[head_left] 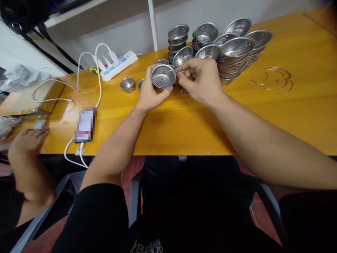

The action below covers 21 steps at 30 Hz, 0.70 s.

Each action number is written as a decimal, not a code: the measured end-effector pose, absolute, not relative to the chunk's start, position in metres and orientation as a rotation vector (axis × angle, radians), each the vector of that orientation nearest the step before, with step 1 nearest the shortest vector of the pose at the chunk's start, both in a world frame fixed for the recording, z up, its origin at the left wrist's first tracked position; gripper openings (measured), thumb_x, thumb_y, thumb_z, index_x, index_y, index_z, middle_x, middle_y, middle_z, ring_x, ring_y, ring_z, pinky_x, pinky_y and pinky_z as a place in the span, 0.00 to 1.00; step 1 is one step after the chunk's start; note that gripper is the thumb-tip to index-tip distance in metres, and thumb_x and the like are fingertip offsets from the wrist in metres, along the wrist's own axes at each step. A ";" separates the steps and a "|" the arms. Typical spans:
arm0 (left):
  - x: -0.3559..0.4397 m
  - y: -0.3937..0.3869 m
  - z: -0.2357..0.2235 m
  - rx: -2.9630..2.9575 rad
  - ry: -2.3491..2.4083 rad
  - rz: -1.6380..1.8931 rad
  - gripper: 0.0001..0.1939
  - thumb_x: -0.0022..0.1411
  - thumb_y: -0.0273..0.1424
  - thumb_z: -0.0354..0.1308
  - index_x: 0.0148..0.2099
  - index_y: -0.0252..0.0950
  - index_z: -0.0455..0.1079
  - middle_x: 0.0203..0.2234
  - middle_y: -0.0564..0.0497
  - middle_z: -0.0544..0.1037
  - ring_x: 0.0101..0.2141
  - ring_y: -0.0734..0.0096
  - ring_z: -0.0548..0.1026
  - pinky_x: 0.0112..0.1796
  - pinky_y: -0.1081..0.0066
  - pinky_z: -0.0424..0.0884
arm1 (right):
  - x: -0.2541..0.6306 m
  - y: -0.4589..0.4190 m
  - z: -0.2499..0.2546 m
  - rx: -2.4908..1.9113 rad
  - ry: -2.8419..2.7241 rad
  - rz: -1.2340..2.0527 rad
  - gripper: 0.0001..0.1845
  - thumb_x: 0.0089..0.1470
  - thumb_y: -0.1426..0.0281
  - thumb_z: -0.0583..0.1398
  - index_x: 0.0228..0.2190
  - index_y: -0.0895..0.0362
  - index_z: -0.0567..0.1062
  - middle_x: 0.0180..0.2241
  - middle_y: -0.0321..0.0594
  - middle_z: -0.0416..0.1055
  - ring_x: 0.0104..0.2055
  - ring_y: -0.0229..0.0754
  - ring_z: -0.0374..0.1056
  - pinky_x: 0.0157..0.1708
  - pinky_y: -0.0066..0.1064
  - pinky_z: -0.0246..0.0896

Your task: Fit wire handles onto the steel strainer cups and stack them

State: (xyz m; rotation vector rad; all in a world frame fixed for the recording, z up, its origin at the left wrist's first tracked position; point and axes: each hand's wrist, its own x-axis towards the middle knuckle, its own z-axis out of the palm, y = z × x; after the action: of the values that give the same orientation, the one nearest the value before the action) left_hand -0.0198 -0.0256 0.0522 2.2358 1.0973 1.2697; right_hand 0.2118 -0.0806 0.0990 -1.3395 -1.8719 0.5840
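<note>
My left hand (151, 93) is wrapped round a small perforated metal strainer cup (163, 78), tilted so that its holed bottom faces me. At the cup's right rim, my right hand (201, 79) pinches a thin piece of wire (171, 69), whose end reaches over the inside of the cup. The part of the wire between the fingertips is hidden. Just behind my right hand rise stacks of larger perforated metal cups (235, 52). A small metal cup (127, 85) stands on the table left of my left hand, and another is partly covered by that hand.
Several curved wires (275, 80) lie on the yellow table (297, 119) at right. A white power strip (119, 66) with cables stands at back left. A phone (85, 125) on a charging cable lies nearer. Another person's hand (27, 142) rests at far left beside a cardboard box (39, 98).
</note>
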 end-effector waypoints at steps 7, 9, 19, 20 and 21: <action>-0.012 -0.039 0.059 2.276 1.112 1.169 0.48 0.58 0.53 0.84 0.69 0.52 0.62 0.66 0.49 0.77 0.70 0.41 0.80 0.75 0.43 0.75 | 0.210 -0.079 0.095 -1.454 -1.903 0.562 0.42 0.67 0.27 0.53 0.64 0.38 0.79 0.32 0.42 0.80 0.50 0.60 0.69 0.49 0.56 0.68; -0.010 -0.042 0.059 2.304 1.069 1.155 0.49 0.57 0.54 0.85 0.69 0.52 0.61 0.65 0.49 0.77 0.69 0.43 0.80 0.74 0.45 0.76 | 0.211 -0.078 0.094 -1.447 -1.897 0.544 0.39 0.69 0.29 0.55 0.63 0.39 0.81 0.31 0.42 0.80 0.50 0.61 0.70 0.49 0.56 0.68; -0.016 -0.006 0.025 2.482 0.856 1.204 0.58 0.59 0.72 0.72 0.76 0.47 0.54 0.66 0.38 0.75 0.66 0.44 0.80 0.67 0.46 0.77 | 0.210 -0.062 0.072 -1.068 -1.738 0.430 0.15 0.67 0.50 0.72 0.41 0.47 0.86 0.30 0.41 0.76 0.35 0.52 0.73 0.38 0.45 0.72; -0.016 -0.004 0.024 2.494 0.846 1.192 0.59 0.60 0.72 0.71 0.78 0.47 0.52 0.67 0.38 0.75 0.66 0.44 0.79 0.68 0.46 0.76 | 0.211 -0.061 0.071 -1.052 -1.731 0.422 0.13 0.65 0.52 0.73 0.39 0.48 0.85 0.29 0.41 0.76 0.34 0.51 0.73 0.36 0.44 0.72; -0.017 -0.004 0.024 2.503 0.838 1.181 0.59 0.62 0.71 0.70 0.79 0.48 0.50 0.67 0.38 0.74 0.67 0.44 0.79 0.68 0.46 0.75 | 0.211 -0.061 0.071 -1.043 -1.729 0.414 0.12 0.64 0.54 0.73 0.37 0.48 0.85 0.29 0.41 0.76 0.33 0.51 0.73 0.34 0.44 0.71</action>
State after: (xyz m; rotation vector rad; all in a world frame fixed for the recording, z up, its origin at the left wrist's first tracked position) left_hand -0.0165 -0.0039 0.0236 2.5030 0.8385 1.1813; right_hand 0.2108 -0.0608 0.0706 -1.0428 -1.7292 0.4138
